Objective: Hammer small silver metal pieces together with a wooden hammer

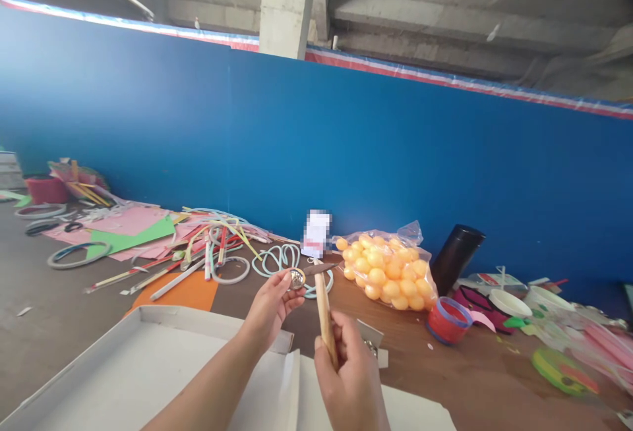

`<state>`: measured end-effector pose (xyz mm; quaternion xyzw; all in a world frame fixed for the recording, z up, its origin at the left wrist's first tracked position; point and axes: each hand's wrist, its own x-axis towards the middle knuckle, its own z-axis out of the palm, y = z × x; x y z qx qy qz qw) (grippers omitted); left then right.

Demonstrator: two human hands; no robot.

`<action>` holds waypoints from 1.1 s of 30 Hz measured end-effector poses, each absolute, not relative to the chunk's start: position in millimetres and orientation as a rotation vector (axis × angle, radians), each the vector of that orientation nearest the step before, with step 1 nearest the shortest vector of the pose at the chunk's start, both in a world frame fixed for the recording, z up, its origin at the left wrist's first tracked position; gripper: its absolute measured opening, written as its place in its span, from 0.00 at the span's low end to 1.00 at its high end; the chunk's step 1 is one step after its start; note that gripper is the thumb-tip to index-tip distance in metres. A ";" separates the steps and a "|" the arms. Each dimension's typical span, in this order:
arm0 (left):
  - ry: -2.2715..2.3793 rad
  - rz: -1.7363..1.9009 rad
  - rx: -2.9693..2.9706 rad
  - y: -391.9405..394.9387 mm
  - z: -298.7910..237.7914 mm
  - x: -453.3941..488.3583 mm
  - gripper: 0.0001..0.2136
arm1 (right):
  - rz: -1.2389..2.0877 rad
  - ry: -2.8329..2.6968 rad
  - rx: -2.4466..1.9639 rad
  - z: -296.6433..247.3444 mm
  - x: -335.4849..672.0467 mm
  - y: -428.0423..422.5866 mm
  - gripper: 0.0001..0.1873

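My left hand [270,306] pinches a small round shiny piece [297,279], silvery with a gold-toned edge, between thumb and fingers; its exact kind is unclear. Wrapped around the wooden handle of a hammer [324,316] is my right hand [349,365]. The hammer stands upright, its dark narrow metal head level with the round piece and right beside it. Partly hidden behind my right hand is a small open carton [378,340] with shiny bits inside. Below both hands lies a large shallow white cardboard box [148,345].
A clear bag of orange balls [383,269] lies beyond my hands, near a black cylinder [457,256] and a red tape roll [449,320]. Coloured paper [133,233], tubes and strips clutter the left. A blue partition [316,147] stands behind the brown table [420,378].
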<state>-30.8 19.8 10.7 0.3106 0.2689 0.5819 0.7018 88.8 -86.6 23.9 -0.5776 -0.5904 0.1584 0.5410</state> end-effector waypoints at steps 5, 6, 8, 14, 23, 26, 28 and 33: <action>0.605 1.307 0.678 19.1 11.6 -31.1 0.09 | 0.390 -1.441 -1.375 22.7 89.4 -86.9 0.18; 0.601 1.311 0.676 19.2 11.3 -31.1 0.09 | 0.389 -1.436 -1.371 22.3 90.2 -86.7 0.18; 0.589 1.306 0.682 19.6 10.3 -31.0 0.09 | 0.390 -1.441 -1.395 21.6 91.9 -86.0 0.18; 0.588 1.304 0.679 20.3 9.3 -31.7 0.09 | 0.441 -1.492 -1.436 21.1 94.6 -86.0 0.17; 0.602 1.290 0.679 19.9 13.0 -31.0 0.09 | 0.399 -1.524 -1.447 20.6 92.4 -86.3 0.18; 0.580 1.294 0.670 20.1 13.3 -31.3 0.08 | 0.417 -1.477 -1.404 21.6 92.0 -86.6 0.19; 0.571 1.294 0.659 20.4 12.7 -31.2 0.08 | 0.422 -1.465 -1.392 21.9 92.1 -86.9 0.19; 0.556 1.275 0.632 21.8 10.4 -31.8 0.07 | 0.400 -1.494 -1.432 20.7 90.2 -86.0 0.18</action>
